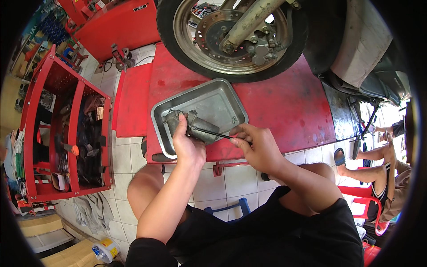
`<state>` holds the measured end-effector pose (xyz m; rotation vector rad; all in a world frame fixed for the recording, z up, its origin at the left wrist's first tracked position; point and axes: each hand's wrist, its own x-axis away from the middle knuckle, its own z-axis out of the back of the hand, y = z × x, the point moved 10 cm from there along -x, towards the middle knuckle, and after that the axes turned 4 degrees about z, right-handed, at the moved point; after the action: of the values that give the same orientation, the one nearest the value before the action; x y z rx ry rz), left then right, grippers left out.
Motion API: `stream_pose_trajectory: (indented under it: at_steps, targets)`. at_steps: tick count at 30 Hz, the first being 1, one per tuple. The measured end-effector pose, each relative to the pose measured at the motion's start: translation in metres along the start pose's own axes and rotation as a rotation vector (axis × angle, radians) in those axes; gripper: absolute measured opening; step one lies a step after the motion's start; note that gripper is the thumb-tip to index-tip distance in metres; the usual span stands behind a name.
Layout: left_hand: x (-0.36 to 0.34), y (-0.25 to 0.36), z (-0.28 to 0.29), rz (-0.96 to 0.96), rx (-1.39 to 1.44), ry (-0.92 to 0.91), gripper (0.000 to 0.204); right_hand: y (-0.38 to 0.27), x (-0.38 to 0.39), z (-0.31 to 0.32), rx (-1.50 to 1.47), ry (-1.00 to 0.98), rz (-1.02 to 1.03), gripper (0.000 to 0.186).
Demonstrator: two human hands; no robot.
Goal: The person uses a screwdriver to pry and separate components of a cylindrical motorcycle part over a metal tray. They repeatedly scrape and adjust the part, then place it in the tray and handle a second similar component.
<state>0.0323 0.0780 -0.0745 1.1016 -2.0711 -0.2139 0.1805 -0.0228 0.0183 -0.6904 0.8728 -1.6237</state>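
Over the near side of a shallow metal tray (218, 101), my left hand (189, 144) grips a grey, cylindrical metal part (205, 126) with a bracketed end. The thumb lies along its left end, while the other fingers are mostly hidden beneath. From the right, my right hand (259, 143) pinches a thin dark rod-shaped tool (215, 133) between thumb and fingers. The rod runs along the front of the part, its far end near the bracket; whether it sits in a fastener I cannot tell. A small dark piece (234, 119) lies in the tray.
The tray rests on a red lift table (284, 115), beneath a motorcycle's front wheel (231, 40) with a brake disc. A red shelf cart (66, 133) with tools stands at left. A blue stool (229, 209) is below me. Another person's legs (371, 167) show at far right.
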Motion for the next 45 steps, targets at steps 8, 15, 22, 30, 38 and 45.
stream_pose_trajectory:
  at_steps: [8, 15, 22, 30, 38, 45]
  targets:
    - [0.001, -0.001, -0.002, 0.024, 0.006, -0.001, 0.030, -0.017, -0.003, 0.002, -0.022, 0.001, 0.042, 0.024]
    - [-0.002, -0.002, 0.001, 0.006, -0.015, -0.002, 0.042, -0.008, 0.002, -0.002, -0.005, 0.102, 0.101, 0.027]
    - [0.003, -0.003, -0.003, 0.041, 0.011, -0.004, 0.032, -0.024, -0.002, -0.001, 0.112, 0.032, 0.144, 0.030]
    - [0.000, -0.003, -0.001, 0.025, 0.007, -0.017, 0.039, -0.022, 0.004, -0.004, 0.030, 0.058, 0.190, 0.031]
    - [0.006, -0.002, -0.012, -0.003, -0.177, -0.076, 0.031, -0.030, 0.002, 0.002, 0.020, 0.041, 0.143, 0.035]
    - [0.014, -0.003, -0.021, 0.051, -0.143, -0.104, 0.031, -0.037, 0.004, 0.000, 0.044, 0.034, 0.297, 0.034]
